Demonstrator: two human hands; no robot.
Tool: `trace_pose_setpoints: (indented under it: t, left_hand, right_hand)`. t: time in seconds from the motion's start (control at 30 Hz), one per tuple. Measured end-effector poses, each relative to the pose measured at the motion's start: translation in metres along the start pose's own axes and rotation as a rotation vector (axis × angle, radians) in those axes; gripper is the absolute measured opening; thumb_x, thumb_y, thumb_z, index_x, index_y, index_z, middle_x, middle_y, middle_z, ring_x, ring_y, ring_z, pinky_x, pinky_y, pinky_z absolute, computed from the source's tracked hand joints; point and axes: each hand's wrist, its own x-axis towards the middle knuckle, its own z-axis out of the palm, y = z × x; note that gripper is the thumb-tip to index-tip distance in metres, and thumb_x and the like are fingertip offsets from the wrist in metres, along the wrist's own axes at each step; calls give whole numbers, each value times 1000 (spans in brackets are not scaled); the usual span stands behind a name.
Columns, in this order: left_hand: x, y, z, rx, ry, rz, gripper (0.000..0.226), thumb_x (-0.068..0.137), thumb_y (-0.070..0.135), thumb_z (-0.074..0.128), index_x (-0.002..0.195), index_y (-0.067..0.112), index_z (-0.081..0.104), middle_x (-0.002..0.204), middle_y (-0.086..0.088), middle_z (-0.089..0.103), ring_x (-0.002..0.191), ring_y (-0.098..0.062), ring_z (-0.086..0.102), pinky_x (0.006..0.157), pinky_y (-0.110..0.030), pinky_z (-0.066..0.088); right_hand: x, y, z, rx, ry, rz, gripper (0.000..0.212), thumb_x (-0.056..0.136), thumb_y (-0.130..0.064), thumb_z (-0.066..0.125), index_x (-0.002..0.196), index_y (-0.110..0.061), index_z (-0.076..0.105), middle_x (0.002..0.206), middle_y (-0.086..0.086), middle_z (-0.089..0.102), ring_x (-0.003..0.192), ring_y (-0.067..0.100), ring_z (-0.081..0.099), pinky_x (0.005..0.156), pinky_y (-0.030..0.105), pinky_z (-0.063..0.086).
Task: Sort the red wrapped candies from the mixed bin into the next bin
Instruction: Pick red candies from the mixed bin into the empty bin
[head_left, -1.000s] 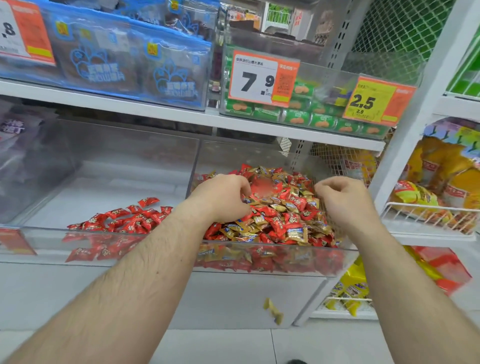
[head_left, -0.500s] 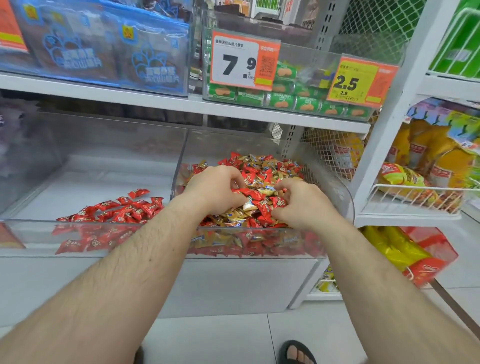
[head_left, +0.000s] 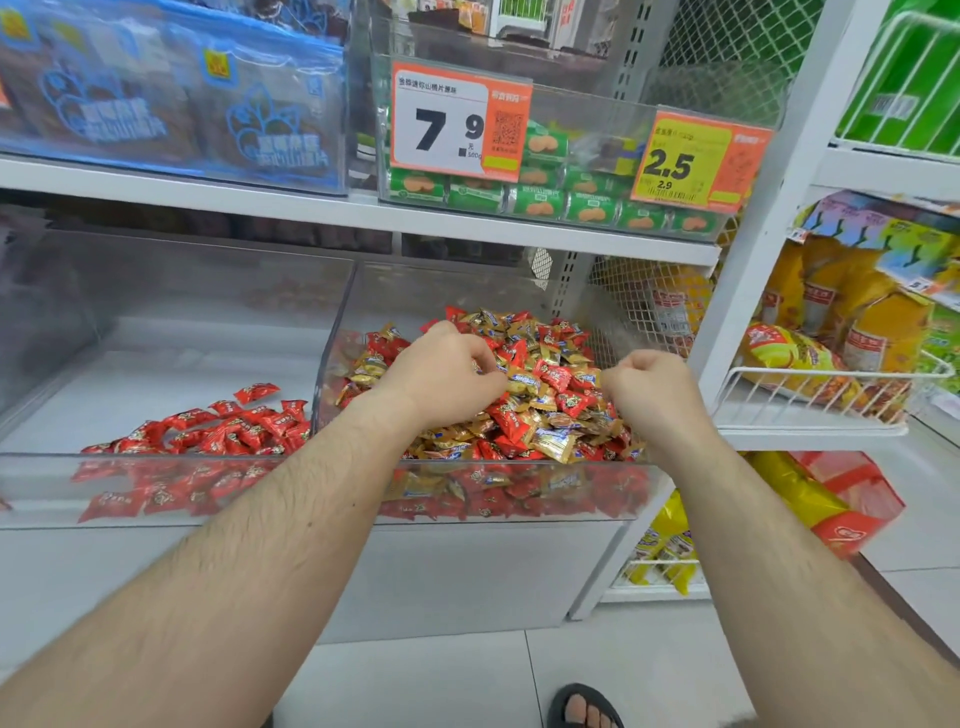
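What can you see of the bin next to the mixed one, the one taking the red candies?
The sorted bin is a clear plastic tub with a low front wall, left of the mixed bin and sharing its side wall. It sits on the lower shelf under blue packets. Red wrapped candies lie in a loose, shallow heap at its front right; the rest of its pale floor shows bare. Neither hand touches it.

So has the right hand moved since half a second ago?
Yes. The right hand has pulled out to the right, away from the left hand, toward the right side of the mixed bin, over its candies.
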Motion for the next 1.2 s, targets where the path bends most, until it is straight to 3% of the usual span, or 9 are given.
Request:
trace_pose_setpoints:
  t: [0.1,0.23,0.4,0.57,0.77,0.87,0.97,1.1,1.2]
  left_hand:
    - [0,-2,3,118,-60,-9,25,80,52,70,99,35,67,113,3,42,105,-18,51,96,-38,46]
    - [-3,-6,0,139,-20,13,23,80,48,74,84,30,60,108,2,46,92,-19,53,78,-31,43]
    - [-11,-10,-7,48,87,18,27,86,49,67,90,24,57,98,7,46,88,-15,50,74,-29,37]
    - [-29,-5,-17,-46,146,22,26,90,46,63,94,23,52,82,7,57,66,-11,52,54,-28,36]
    - [-54,-9,-12,-47,131,127,15,91,26,62,101,31,53,99,11,55,75,-11,50,63,-26,36]
    - [-67,-6,-17,-50,127,117,24,91,19,56,113,29,58,107,12,53,75,-9,46,70,-25,36]
    - [-86,0,-20,-86,111,147,20,86,16,58,100,28,65,104,11,59,69,-6,50,70,-23,37]
    - [-121,-11,2,-60,-100,197,15,81,13,61,88,25,66,76,16,59,63,14,51,60,-7,35]
    - [-141,-33,37,-50,-212,125,13,83,13,62,84,26,62,80,12,62,73,3,56,64,-11,37]
  right_hand:
    - [2,3,9,-222,-64,-18,20,77,-37,68,80,-20,57,78,-4,61,80,20,57,71,34,48]
    - [1,3,22,-395,-153,-48,51,79,-52,74,115,-18,61,111,0,58,104,23,57,78,30,43]
    - [1,6,22,-275,-78,-48,34,80,-43,75,93,-14,62,85,-2,62,72,15,54,53,27,34]
    - [-6,4,12,-180,53,-68,35,78,-45,78,77,-19,55,77,-1,61,72,20,58,56,29,38]
    - [-18,0,6,-8,157,-103,22,80,-28,74,79,-16,56,73,-1,59,70,22,59,61,36,50]
    - [-36,-16,3,99,96,-177,10,85,-23,66,91,-25,58,82,-8,61,74,15,60,62,30,46]
    - [-66,-31,6,171,-38,-318,29,86,-9,54,90,-36,65,83,-12,64,71,7,58,64,25,46]
    - [-108,-10,33,135,-350,-358,17,76,-16,56,61,-20,63,64,-2,57,56,6,45,57,26,36]
    - [-130,31,61,26,-458,-301,38,86,-20,67,56,-9,48,57,0,41,53,8,34,54,29,29]
